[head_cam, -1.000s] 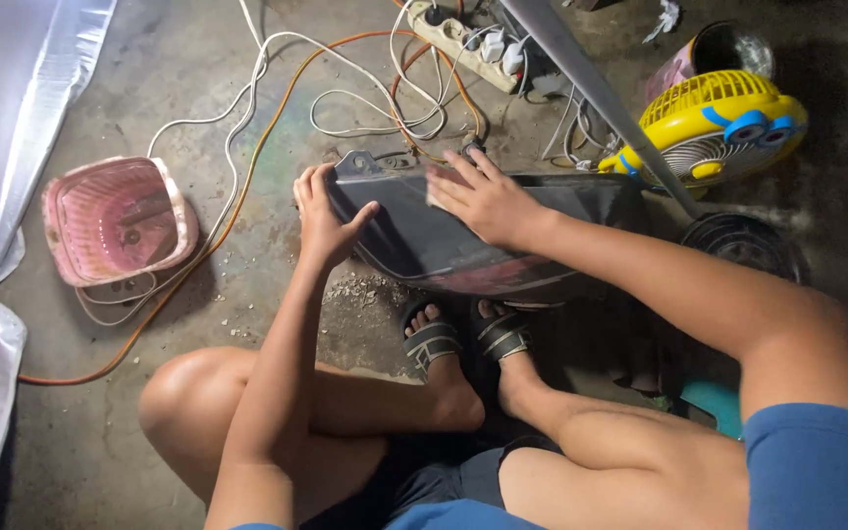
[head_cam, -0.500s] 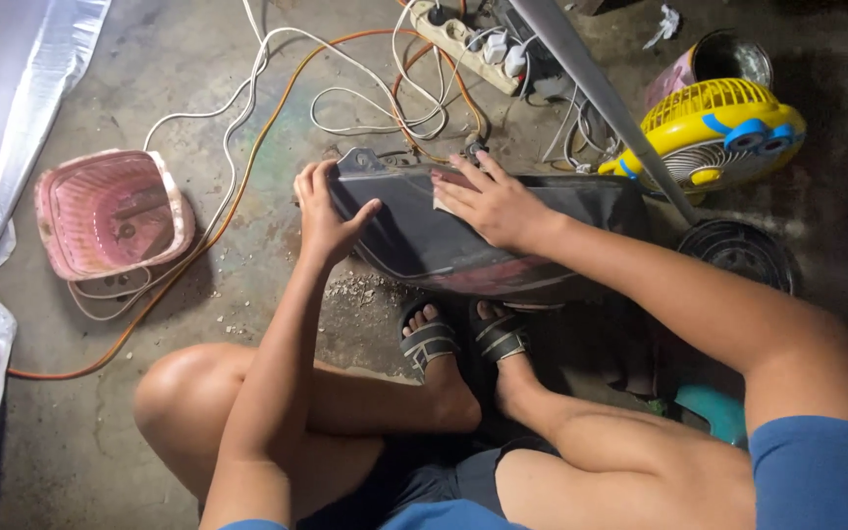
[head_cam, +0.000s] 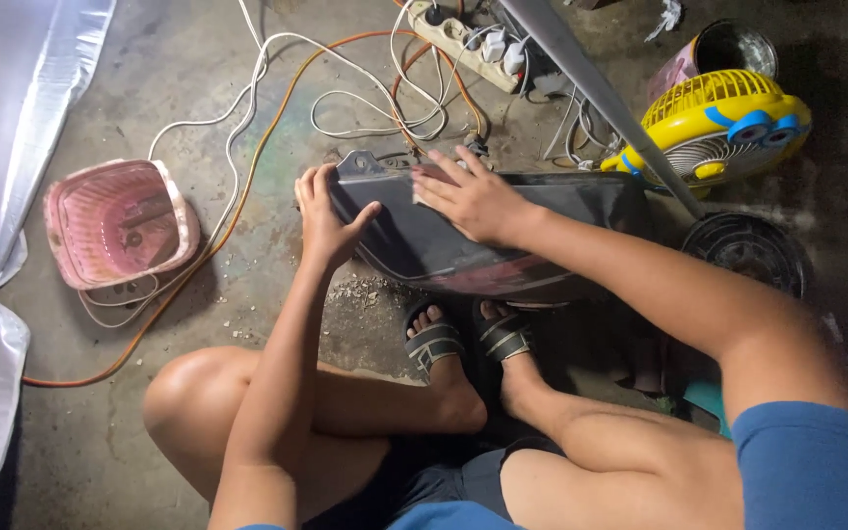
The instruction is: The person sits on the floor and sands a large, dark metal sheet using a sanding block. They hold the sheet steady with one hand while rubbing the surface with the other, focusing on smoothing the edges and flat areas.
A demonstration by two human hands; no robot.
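Head view, 1 frame. I sit on the concrete floor (head_cam: 198,59), knees up, feet in sandals (head_cam: 468,339) under the work.

Dark curved panel (head_cam: 503,245), glossy, long, lies across in front of me, above my toes. My left hand (head_cam: 326,221) clamps its left end: thumb on the near face, fingers (head_cam: 308,185) wrapped over the far edge, closed on the panel. My right hand (head_cam: 473,196) lies flat on the top edge, fingers spread apart, pressing a small pale pad (head_cam: 424,186) against the surface; pad mostly hidden under the fingertips, kind cannot be told.

Judgement on the rubbing in hand: keep the left grip firm so the panel does not rock, keep the right palm flat and the pressure even, follow the curve instead of digging in with the tips.

Panel relative to fingers: directly under the right fingers, running off to their right; its grey mounting tab (head_cam: 360,165) sits just beside the left fingertips.

Beyond the right fingers: white and orange cables (head_cam: 277,108), a power strip (head_cam: 463,34), a grey pole (head_cam: 601,98). Right of them: a yellow fan (head_cam: 728,123), a black round grille (head_cam: 748,250). Well left of the left fingers: a pink basket (head_cam: 120,221).
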